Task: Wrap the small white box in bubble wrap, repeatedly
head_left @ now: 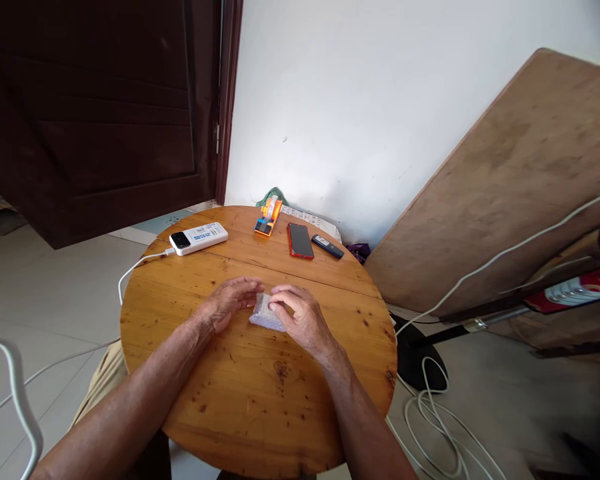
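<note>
A small packet in clear bubble wrap (266,319) lies on the round wooden table (260,400), between my two hands. My right hand (306,320) is over its right side, thumb and forefinger pinched at the upper part of the wrap. On the other side rests my left hand (231,300), its fingers stretched out toward the packet's top left corner and holding nothing. Whether the left fingertips touch the wrap, I cannot tell. What is inside the packet is hard to make out.
Beyond my hands stand an orange tape dispenser (269,215), a red-edged phone (301,240) and a dark handheld device (327,246). A white power bank (199,238) with a cable sits at the back left. Looped white cable (433,407) lies on the floor at right.
</note>
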The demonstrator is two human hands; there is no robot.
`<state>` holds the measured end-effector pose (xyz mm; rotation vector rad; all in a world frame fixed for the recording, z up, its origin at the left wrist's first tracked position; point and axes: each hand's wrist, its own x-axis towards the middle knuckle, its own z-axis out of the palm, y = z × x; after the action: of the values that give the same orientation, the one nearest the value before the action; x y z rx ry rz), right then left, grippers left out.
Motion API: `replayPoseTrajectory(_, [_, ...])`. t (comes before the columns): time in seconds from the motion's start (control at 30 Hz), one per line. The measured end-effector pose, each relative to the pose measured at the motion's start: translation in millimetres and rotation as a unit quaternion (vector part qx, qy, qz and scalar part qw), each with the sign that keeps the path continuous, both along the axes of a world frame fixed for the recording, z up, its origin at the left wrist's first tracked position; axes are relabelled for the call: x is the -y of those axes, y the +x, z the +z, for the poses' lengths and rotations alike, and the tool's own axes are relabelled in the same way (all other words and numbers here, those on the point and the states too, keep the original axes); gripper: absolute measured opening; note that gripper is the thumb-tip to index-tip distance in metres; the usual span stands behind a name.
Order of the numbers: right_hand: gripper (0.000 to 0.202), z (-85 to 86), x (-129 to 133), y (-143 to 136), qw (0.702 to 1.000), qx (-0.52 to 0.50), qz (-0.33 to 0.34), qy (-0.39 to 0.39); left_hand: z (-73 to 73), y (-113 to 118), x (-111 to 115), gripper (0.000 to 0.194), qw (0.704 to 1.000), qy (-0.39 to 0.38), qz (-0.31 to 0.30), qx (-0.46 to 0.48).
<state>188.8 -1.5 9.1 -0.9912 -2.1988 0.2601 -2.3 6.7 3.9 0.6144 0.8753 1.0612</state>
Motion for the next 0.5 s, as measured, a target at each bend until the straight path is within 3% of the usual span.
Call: replayPoseTrajectory(0.5, [0.019,3.3,1.0,2.6,1.000,0.004,-0.024,-0.010,-4.0,1.9,0.8,0.043,0.994,0.054,-0.027,-0.093])
